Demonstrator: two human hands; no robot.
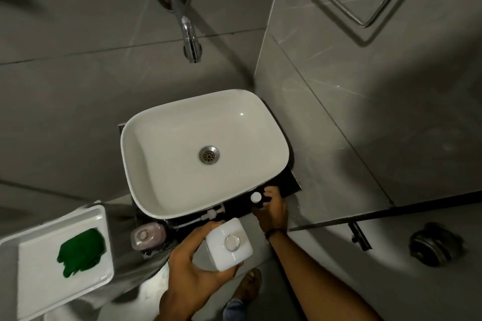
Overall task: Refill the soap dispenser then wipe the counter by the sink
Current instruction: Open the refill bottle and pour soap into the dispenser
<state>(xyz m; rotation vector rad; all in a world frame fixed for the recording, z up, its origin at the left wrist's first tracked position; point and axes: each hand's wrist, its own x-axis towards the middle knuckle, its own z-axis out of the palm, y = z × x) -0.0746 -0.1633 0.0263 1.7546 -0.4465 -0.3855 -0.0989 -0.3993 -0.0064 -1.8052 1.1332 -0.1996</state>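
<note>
Grey tiled walls close round a narrow dark counter (292, 185) that carries a white sink (161, 164), with a tap (189, 31) on the wall above it. From the head view, the person's left hand (193, 266) wraps its fingers round a white refill bottle (229, 243), mouth open and upright, just in front of the counter edge. The right hand (271, 206) rests at the counter's right end, fingertips pinching a small white cap (255, 197). The soap dispenser (148, 236) lies at the sink's near left corner, its pump (208, 215) lying loose beside it. I judge the refill step is in hand: next, tilt the bottle over the dispenser's opening. Room is tight between sink rim and counter edge. A green cloth (82, 251) waits on a white tray (104, 216) to the left.
</note>
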